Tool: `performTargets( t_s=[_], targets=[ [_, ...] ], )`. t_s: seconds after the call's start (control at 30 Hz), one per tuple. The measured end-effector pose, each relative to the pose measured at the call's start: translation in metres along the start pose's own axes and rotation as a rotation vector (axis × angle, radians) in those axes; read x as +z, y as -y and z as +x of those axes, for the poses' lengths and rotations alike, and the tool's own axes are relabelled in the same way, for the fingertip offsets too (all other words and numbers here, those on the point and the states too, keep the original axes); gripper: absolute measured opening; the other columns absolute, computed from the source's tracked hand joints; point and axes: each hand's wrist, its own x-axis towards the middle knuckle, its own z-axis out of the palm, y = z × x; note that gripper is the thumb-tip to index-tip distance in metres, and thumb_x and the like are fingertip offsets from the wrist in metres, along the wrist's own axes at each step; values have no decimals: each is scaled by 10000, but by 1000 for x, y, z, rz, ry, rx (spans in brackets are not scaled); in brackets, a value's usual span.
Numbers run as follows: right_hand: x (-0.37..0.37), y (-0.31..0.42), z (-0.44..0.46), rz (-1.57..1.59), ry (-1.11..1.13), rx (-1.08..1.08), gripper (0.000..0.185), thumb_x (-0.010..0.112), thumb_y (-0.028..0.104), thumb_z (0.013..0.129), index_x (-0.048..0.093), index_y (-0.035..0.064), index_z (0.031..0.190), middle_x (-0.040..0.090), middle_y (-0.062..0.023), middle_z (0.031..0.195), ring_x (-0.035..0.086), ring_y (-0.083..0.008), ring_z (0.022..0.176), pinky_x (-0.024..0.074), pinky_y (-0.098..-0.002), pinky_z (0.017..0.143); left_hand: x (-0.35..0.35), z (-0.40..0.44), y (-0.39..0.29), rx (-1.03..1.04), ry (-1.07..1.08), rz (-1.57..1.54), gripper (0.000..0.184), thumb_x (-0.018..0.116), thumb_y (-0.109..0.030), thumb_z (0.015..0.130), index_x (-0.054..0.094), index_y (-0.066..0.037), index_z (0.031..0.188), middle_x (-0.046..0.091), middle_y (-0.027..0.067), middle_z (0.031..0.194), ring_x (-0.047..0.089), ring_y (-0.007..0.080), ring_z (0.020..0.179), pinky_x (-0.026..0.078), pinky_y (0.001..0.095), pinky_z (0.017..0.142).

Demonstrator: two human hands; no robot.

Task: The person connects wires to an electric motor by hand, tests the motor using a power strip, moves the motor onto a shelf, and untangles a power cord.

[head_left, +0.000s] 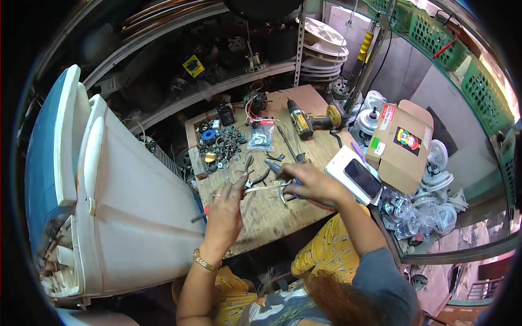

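A thin pale cord (267, 188) stretches nearly level between my two hands above the wooden table. My left hand (225, 206), with a ring and a gold-coloured watch band at the wrist, pinches its left end. The other end runs into the closed fingers of my right hand (310, 183). Something blue (297, 187) shows beside my right fingers; whether I grip it or it lies behind them I cannot tell. Just beyond the cord lie dark-handled hand tools (261, 178), partly covered by my hands.
On the wooden tabletop (261, 217) lie a heap of small screws and parts (223, 144), a plastic bag (261, 136) and a yellow drill (312, 118). A phone (363, 178) rests on a notebook at right, beside a cardboard box (402, 144). A large white plastic casing (136, 201) stands left.
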Motion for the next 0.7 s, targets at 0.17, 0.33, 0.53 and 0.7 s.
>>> performTargets(
  t_s=[0.17,0.33,0.53,0.7],
  targets=[
    [-37,-10,10,73,-165,5,193,627,201,853,657,29,935,631,-144,822,608,-264,734,468,-331,671,-11,-4,5,-17,8,-179,327,527,59,740,549,-19,1057,565,116,770,572,253,699,441,338,699],
    [-53,69,44,4,-239,-196,174,636,175,850,673,31,941,649,-111,796,621,-264,693,476,-301,640,-27,7,-6,-206,352,-1074,197,539,-150,917,558,-9,1054,558,19,775,600,114,639,475,236,628],
    [-25,69,22,486,-96,45,218,662,168,845,636,20,1004,640,-39,877,580,-118,759,488,-284,676,-53,8,-1,-161,26,-1488,279,472,-255,973,553,13,968,447,-8,657,387,80,578,388,244,612],
    [-1,1,-60,683,51,366,244,700,158,820,600,32,1005,594,-9,897,547,-82,798,480,-236,687,-70,-6,0,-144,-100,-1499,279,451,-251,983,555,8,973,372,-37,606,329,59,541,339,228,562]
  ],
)
